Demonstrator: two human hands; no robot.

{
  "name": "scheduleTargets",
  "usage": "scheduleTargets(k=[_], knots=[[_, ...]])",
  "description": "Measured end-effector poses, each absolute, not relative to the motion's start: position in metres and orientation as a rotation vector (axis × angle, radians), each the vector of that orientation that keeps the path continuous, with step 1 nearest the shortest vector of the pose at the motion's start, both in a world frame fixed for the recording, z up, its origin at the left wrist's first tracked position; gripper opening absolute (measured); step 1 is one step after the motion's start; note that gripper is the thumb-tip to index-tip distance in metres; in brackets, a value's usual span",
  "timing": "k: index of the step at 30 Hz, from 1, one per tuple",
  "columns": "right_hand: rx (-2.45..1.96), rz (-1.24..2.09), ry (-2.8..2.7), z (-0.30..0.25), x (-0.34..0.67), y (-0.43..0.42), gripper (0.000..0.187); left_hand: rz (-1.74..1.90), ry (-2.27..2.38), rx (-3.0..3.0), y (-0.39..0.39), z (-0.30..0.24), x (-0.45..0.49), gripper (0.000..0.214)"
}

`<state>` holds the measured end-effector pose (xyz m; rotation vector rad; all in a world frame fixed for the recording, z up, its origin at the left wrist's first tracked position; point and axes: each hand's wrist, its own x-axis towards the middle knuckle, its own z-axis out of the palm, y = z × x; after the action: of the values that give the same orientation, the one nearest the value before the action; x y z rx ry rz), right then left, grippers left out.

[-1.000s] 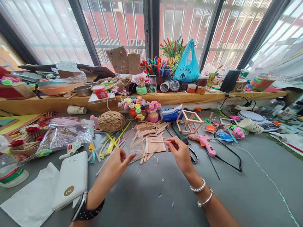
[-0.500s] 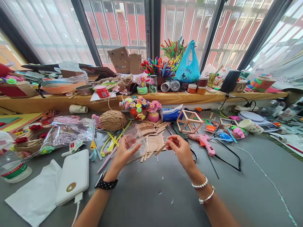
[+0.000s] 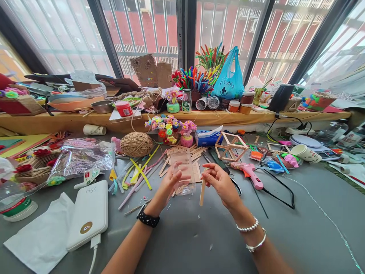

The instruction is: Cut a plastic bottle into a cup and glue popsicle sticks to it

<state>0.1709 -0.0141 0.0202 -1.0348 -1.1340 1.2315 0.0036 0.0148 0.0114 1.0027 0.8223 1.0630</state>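
Observation:
My left hand (image 3: pixel 167 190) grips a clear plastic box (image 3: pixel 185 186) by its left side, thumb in front and fingers showing through it. The box stands nearly upright over the heap of wooden craft sticks (image 3: pixel 199 152). Pinched in my right hand (image 3: pixel 222 184) is a single craft stick (image 3: pixel 202 194), hanging downward just right of the box and apart from it. A flat craft-stick panel (image 3: pixel 196 171) lies behind the box, mostly hidden. Scissors (image 3: pixel 237 186) lie partly under my right hand.
A pink glue gun (image 3: pixel 249 173) and its black cable lie to the right, near an open stick frame (image 3: pixel 230 148). A twine ball (image 3: pixel 137 144) and coloured strips (image 3: pixel 139 171) lie at left, with a white power bank (image 3: pixel 88 217) nearer me. Pipe-cleaner flowers (image 3: pixel 186 133) stand behind.
My left hand has moved right with the plastic box, which now stands more upright in front of the panel. The stick in my right hand has turned from slanted to pointing down.

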Motion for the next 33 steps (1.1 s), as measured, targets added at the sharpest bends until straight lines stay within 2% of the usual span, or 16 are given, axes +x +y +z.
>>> scheduleTargets(k=[6,13,19,24,28,33], knots=[[-1.02,1.254,-1.168,0.019,0.165,-0.017,0.023,1.044,0.874,0.981,0.013,0.003,0.002,0.063],[-0.999,1.237,-1.219,0.019,0.163,-0.019,0.02,0.955,0.789,1.0,0.006,0.004,0.003,0.062],[-1.013,1.128,-1.177,0.017,0.159,-0.02,0.019,0.931,0.796,1.069,0.008,0.003,0.004,0.053],[-1.047,1.002,-1.216,0.017,0.156,-0.022,0.02,0.878,0.822,1.057,0.006,0.001,0.006,0.054],[-1.107,0.897,-1.255,0.019,0.154,-0.024,0.024,0.776,0.784,1.096,0.005,-0.005,0.008,0.065],[-1.153,0.788,-1.301,0.017,0.152,-0.025,0.026,0.733,0.703,1.205,0.001,-0.004,0.008,0.089]])
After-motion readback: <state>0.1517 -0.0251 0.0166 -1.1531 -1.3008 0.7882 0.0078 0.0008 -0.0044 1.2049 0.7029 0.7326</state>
